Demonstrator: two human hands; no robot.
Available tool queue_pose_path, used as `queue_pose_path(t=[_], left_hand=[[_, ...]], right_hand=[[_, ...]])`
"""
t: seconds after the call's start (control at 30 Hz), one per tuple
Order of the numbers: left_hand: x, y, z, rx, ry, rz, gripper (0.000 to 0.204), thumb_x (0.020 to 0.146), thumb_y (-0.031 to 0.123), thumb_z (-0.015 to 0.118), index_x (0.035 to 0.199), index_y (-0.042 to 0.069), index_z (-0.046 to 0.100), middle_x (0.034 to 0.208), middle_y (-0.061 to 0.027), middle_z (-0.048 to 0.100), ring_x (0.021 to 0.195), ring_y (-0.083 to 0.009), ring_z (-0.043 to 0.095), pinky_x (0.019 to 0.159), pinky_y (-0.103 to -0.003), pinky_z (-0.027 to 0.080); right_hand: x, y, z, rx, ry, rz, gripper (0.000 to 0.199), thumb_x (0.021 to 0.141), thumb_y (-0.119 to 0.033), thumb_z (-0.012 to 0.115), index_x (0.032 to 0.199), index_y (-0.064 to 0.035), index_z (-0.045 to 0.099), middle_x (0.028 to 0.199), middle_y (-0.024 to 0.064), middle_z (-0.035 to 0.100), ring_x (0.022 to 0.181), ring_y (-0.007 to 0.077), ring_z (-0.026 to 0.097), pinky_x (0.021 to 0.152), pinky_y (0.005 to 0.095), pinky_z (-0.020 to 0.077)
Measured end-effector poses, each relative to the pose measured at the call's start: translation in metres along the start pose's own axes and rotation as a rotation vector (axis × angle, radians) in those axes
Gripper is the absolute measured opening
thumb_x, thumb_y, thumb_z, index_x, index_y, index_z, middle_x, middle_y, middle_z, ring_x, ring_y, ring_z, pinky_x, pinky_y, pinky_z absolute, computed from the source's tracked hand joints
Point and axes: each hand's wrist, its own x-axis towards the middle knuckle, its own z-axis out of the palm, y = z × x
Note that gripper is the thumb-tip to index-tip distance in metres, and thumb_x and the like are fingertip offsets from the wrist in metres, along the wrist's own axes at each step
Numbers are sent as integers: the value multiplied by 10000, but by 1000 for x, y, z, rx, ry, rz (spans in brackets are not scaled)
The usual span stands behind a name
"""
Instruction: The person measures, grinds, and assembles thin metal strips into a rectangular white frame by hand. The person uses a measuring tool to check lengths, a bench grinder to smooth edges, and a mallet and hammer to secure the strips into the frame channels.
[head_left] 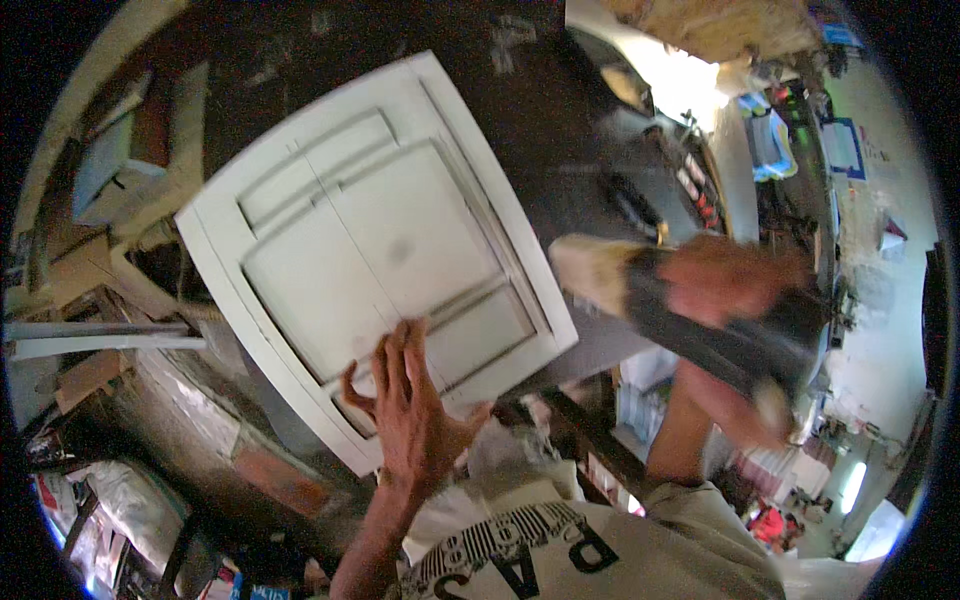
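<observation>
A white panelled cabinet door (400, 250) lies on a dark work table, with raised frames and a thin line across its middle panel. My left hand (410, 400) rests on its near edge, fingers spread and touching the panel. Off the door's right side, my right hand (735, 280) grips a long dark tool (690, 335) with a pale tan, brush-like end. Motion smears both the hand and the tool, so its exact kind is unclear. The tan end is close to the door's right edge; whether they touch I cannot tell.
The dark table top (330, 35) extends beyond the door. Several hand tools (690, 185) lie at the far right. Cardboard boxes (125, 160) and boards stand at the left, with a white sack (135, 510) lower down. A pale wall (890, 330) runs along the right.
</observation>
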Motion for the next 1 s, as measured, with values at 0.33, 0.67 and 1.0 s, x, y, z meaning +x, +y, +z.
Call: queue_pose_path(t=[0.33, 0.67, 1.0], left_hand=[[-1, 6, 2, 65, 39, 12, 1132, 478, 284, 918, 1435, 73, 349, 1399, -115, 435, 1327, -295, 389, 1107, -548, 103], [-2, 9, -8, -12, -58, -8, 1115, 544, 334, 904, 1456, 57, 325, 1429, -126, 411, 1324, -302, 386, 1099, -571, 105], [-2, 5, -3, 18, -40, -19, 1077, 588, 349, 875, 1469, 45, 334, 1441, -132, 410, 1329, -299, 401, 1097, -598, 82]], right_hand=[[21, 3, -32, -20, 47, 201, 480, 725, -298, 709, 1056, -25, 496, 1020, 207, 603, 1011, 335, 590, 920, 471, 455], [57, 31, 29, -319, -42, -255, 271, 829, -202, 547, 1020, -15, 500, 822, 135, 577, 749, 264, 578, 776, 471, 467], [124, 36, 22, 84, -150, -207, 279, 836, -205, 577, 1043, -36, 494, 828, 123, 505, 808, 249, 504, 851, 427, 423]])
